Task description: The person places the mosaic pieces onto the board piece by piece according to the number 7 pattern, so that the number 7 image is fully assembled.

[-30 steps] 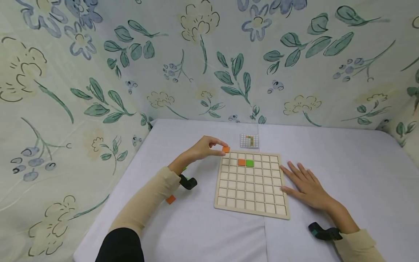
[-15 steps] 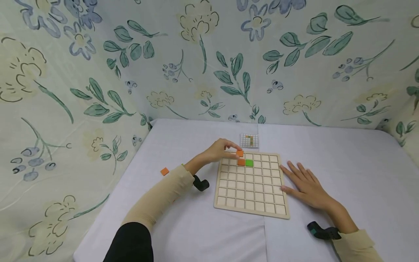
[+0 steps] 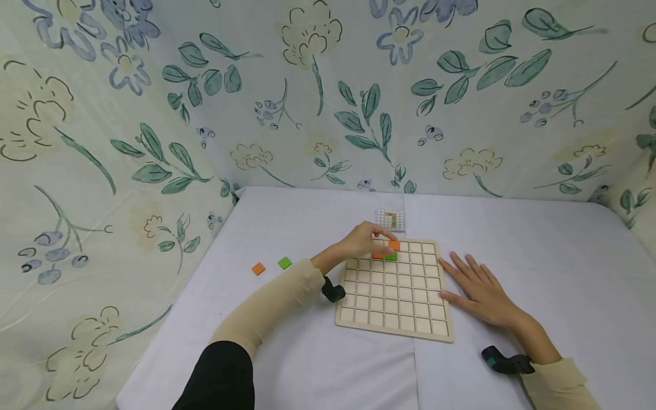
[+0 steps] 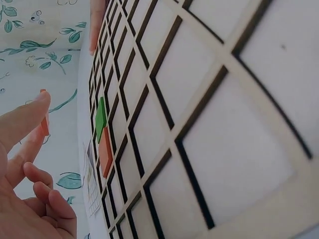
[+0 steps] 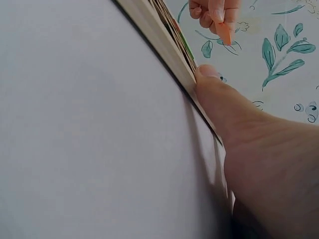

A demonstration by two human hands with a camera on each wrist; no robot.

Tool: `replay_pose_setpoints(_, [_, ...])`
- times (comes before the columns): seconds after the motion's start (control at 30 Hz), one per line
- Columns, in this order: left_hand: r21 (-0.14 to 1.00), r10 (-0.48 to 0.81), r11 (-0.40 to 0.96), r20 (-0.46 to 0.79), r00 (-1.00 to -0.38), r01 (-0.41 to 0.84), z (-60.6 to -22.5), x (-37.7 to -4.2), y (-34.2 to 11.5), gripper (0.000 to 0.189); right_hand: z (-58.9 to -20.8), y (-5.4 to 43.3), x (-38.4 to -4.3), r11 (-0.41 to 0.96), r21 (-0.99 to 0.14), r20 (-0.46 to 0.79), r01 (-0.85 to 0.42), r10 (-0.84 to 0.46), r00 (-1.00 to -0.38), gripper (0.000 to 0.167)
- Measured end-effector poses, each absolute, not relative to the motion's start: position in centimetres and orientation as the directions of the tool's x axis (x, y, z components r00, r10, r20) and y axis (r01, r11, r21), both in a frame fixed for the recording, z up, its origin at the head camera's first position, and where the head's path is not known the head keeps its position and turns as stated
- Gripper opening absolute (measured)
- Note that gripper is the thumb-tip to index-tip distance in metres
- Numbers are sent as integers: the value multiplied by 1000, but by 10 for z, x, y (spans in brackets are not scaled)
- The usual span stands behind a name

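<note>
My left hand (image 3: 361, 240) pinches an orange square tile (image 3: 394, 245) between thumb and index finger, above the far part of the wooden grid board (image 3: 394, 330). In the left wrist view that tile (image 4: 45, 122) is raised off the board and mostly hidden by the thumb. A green tile (image 4: 101, 119) and a second orange tile (image 4: 105, 153) sit side by side in neighbouring cells. My right hand (image 3: 476, 293) lies with fingers spread at the board's right edge; in the right wrist view its thumb (image 5: 212, 92) touches the board's side.
Left of the board, a loose orange tile (image 3: 258, 268) and a loose green tile (image 3: 285, 262) lie on the white tablecloth (image 3: 318, 364). Behind the board is a small card (image 3: 390, 220) printed with a coloured grid pattern. A floral curtain hangs behind.
My left hand has carried the orange tile rightward, from the board's far left corner to above the green tile. The loose tiles came out from behind the arm. The right hand stays put.
</note>
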State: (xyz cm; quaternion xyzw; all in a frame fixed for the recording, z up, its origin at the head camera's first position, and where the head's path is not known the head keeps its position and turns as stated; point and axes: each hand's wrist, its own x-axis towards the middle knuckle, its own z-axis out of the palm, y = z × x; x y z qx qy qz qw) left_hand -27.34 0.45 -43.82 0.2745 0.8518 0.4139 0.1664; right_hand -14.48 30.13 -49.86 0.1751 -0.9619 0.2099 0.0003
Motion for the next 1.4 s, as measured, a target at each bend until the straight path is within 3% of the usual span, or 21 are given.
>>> replay_pose_setpoints(0.63, [819,549,523,-110,-829,238,-449,-270,26,27,-493,300,-146,848,-410,51,-335,-346,-937,79])
replay_pose_setpoints(1.4, [741,534,620,-159,-831,257,-459,-271,32,30,-498,302,-145,839,-420,80,-345,-345,-935,78])
